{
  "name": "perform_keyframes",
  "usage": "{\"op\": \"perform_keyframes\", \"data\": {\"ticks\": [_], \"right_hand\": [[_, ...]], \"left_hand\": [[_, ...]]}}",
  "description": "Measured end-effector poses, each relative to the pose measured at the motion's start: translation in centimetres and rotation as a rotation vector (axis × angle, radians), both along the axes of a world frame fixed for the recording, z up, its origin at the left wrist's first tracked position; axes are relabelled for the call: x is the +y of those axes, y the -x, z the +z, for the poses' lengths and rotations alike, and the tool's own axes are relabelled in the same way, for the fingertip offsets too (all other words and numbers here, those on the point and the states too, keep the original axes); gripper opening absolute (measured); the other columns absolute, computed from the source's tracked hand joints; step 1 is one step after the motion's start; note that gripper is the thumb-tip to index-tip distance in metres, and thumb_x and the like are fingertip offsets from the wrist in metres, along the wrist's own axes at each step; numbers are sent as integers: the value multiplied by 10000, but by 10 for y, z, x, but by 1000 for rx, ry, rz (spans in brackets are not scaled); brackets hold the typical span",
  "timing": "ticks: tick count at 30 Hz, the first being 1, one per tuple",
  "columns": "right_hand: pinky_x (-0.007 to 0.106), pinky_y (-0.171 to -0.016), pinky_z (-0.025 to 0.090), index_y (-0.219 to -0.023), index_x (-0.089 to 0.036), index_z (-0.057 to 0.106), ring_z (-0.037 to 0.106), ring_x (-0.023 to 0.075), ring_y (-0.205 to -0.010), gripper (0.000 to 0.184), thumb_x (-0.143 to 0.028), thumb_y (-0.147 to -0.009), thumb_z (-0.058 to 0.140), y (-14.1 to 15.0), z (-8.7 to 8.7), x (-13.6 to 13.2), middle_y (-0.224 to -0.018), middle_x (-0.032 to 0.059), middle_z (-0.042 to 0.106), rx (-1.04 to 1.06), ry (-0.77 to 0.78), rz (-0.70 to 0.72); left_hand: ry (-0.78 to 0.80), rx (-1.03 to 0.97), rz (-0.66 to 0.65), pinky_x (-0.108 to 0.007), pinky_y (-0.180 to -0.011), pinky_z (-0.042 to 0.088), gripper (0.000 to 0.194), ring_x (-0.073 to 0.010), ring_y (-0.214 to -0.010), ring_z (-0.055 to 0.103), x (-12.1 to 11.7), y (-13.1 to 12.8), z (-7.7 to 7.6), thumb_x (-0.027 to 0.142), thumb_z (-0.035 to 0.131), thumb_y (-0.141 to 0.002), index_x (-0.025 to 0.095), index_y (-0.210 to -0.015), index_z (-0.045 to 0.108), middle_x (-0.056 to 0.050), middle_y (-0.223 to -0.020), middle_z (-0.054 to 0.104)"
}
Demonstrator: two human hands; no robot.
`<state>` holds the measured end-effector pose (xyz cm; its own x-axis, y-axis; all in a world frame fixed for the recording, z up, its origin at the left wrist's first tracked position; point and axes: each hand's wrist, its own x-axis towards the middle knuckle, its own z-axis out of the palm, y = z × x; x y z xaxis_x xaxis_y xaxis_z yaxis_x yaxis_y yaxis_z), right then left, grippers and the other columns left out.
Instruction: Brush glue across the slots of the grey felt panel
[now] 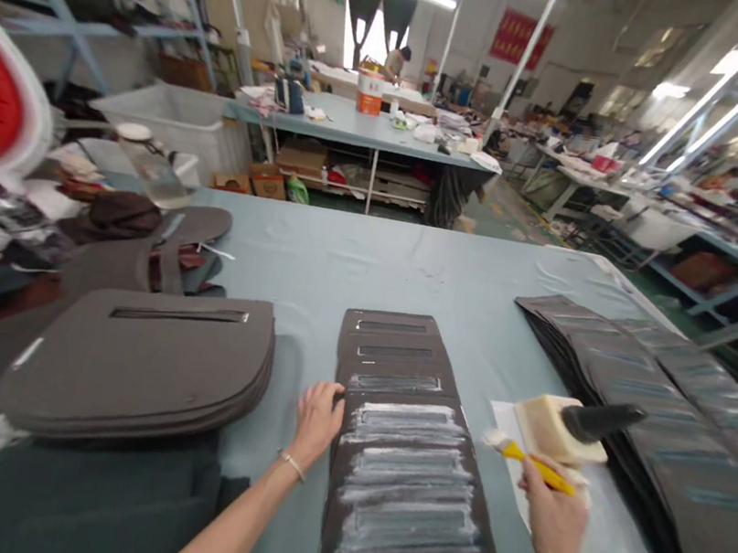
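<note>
Dark grey panels with slots [405,527] lie overlapped in a column on the table in front of me. White wet-looking smears surround the nearer slots; the farthest ones look bare. My left hand [318,419] is at the column's left edge, fingers curled and closed on the rim of one panel. In my right hand [556,512] is a paintbrush [544,471] with a yellow handle, its whitish bristles pointing left, clear of the panels. Just beyond that hand a cream-coloured tub [545,425] stands on a white sheet [620,545], with a thick black handle [600,422] lying across it.
A stack of slotted dark panels [154,365] is on the left, and more overlapped panels [662,403] lie on the right. A glass jar [153,170] and heaped cloth stand at the far left. Behind is another table [337,119]; a person [395,63] is in the background.
</note>
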<state>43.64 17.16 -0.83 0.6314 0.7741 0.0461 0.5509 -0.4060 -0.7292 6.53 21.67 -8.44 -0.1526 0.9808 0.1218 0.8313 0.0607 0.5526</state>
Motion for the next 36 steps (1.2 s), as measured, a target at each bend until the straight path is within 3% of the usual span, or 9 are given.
{"op": "perform_keyframes", "data": {"ticks": [6,10,14,20,23,28,30,32,36], "right_hand": [[254,-554,412,-890,-180,653,559,160,-593,348,-484,-769,536,158,-11,69,-690,23,640,203,-141,568],[241,-635,427,-841,-197,656,580,151,-672,247,-391,-790,512,215,-25,91,-775,21,660,157,-199,754],[246,-655,416,-825,-205,654,573,151,-663,220,-345,-775,492,191,-38,103,-766,16,661,40,-153,758],[282,-602,380,-863,-186,661,525,177,-579,342,-430,-755,446,83,-37,123,-651,34,625,-285,-20,387],[279,-613,385,-852,-188,661,528,167,-580,333,-428,-757,451,105,-30,133,-672,31,631,-254,-73,402],[234,-539,394,-862,-196,663,530,137,-523,279,-392,-746,502,229,-36,142,-611,-9,618,107,-157,648],[227,-521,390,-835,-203,666,529,134,-505,250,-365,-733,505,252,-43,147,-566,-21,601,144,-147,690],[229,-524,387,-811,-206,668,525,138,-506,242,-352,-717,499,239,-50,154,-552,-21,596,99,-130,668],[264,-581,389,-823,-191,673,518,160,-542,310,-390,-707,464,143,-49,170,-614,17,621,-134,-73,474]], "left_hand": [[-24,29,-41,-386,-893,337,292,-227,-1054,462,18,-6,-2,155,525,-771,229,-1053,528,-54,-1079,568],[-22,78,-79,-400,-916,321,219,-224,-1057,454,17,-5,-4,141,517,-767,226,-966,544,-50,-1064,568],[-30,75,-81,-414,-928,308,221,-229,-1063,450,15,-3,-3,143,515,-767,225,-970,548,-51,-1059,572],[-34,21,-54,-405,-910,315,205,-223,-1040,460,18,0,-4,153,534,-759,232,-946,555,-42,-1032,581],[-20,4,-11,-406,-897,321,185,-225,-1022,469,27,3,-4,168,526,-771,231,-941,564,-46,-1000,589],[-64,63,-86,-416,-934,297,282,-235,-1074,454,40,7,0,142,479,-797,234,-1052,553,-60,-1092,579],[-55,98,-112,-414,-927,297,286,-230,-1059,462,41,8,-1,117,439,-809,238,-1039,561,-56,-1069,586],[-57,118,-122,-410,-924,296,303,-226,-1053,464,40,10,-2,106,405,-823,239,-1047,559,-57,-1058,588],[-77,117,-130,-403,-915,298,301,-222,-1044,463,39,12,-5,112,386,-841,236,-1057,555,-57,-1064,584]]}}
